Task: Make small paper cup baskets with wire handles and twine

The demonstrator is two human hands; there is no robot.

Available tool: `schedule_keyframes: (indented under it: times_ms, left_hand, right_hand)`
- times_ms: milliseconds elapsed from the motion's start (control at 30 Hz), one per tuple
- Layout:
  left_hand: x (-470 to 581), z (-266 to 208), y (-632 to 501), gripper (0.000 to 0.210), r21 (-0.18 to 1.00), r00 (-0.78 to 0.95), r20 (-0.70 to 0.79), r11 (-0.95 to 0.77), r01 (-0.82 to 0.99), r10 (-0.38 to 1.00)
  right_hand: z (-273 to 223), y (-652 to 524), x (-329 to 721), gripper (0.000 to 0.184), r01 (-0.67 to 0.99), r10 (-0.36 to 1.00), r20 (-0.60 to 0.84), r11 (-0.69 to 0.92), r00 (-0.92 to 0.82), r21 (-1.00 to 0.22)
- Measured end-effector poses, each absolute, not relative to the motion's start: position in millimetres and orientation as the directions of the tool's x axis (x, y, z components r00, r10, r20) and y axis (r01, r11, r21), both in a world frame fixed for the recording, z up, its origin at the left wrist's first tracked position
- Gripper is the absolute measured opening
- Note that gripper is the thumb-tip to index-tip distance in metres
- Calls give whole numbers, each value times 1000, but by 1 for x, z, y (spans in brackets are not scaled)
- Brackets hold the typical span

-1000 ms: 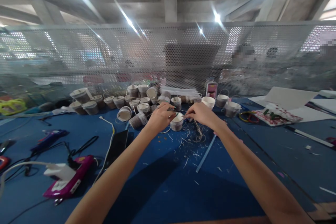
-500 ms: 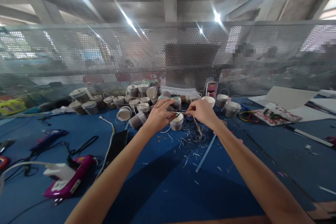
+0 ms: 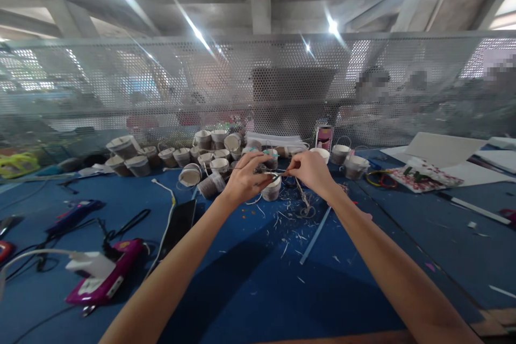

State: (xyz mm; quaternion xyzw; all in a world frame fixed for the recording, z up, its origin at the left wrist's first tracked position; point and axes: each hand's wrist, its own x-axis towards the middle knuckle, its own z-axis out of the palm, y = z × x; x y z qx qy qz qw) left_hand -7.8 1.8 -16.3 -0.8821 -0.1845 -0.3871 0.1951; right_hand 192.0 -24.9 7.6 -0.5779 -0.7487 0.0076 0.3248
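My left hand is held above the blue table, thumb and index finger pinched on a thin dark strand, the other fingers partly raised. My right hand pinches the other end, or something thin joined to it; the exact piece is too small to make out. Just below the strand stands a small grey bucket with a white lining, upright on the table. Right of this bucket lies a tangle of pale twine among scattered clippings.
Several similar small buckets crowd the back left, some tipped over. A purple power strip with plugs and a dark phone lie left. A pale blue strip lies right of centre. Papers are at right, before a perforated metal screen.
My right hand has shifted very slightly left, bringing its fingertips a little nearer those of my left hand. The bucket below and the things around it have not moved.
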Motion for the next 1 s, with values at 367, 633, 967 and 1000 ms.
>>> schedule_keyframes:
  times_ms: [367, 633, 967, 1000]
  left_hand:
    - [-10, -16, 5, 13, -204, 664, 732, -881, 426, 152]
    - [-5, -19, 5, 12, -134, 626, 752, -884, 449, 204]
    - [4, -24, 0, 13, -32, 487, 817, -819, 573, 309]
    - [5, -25, 0, 13, -20, 474, 821, -814, 581, 318]
  right_hand:
    - [6, -23, 191, 12, 805, 855, 403, 475, -326, -357]
    - [2, -20, 191, 8, 839, 872, 407, 421, -270, -344]
    - [3, -23, 187, 11, 873, 855, 499, 346, -142, -344]
    - [3, -24, 186, 11, 879, 849, 511, 338, -132, -335]
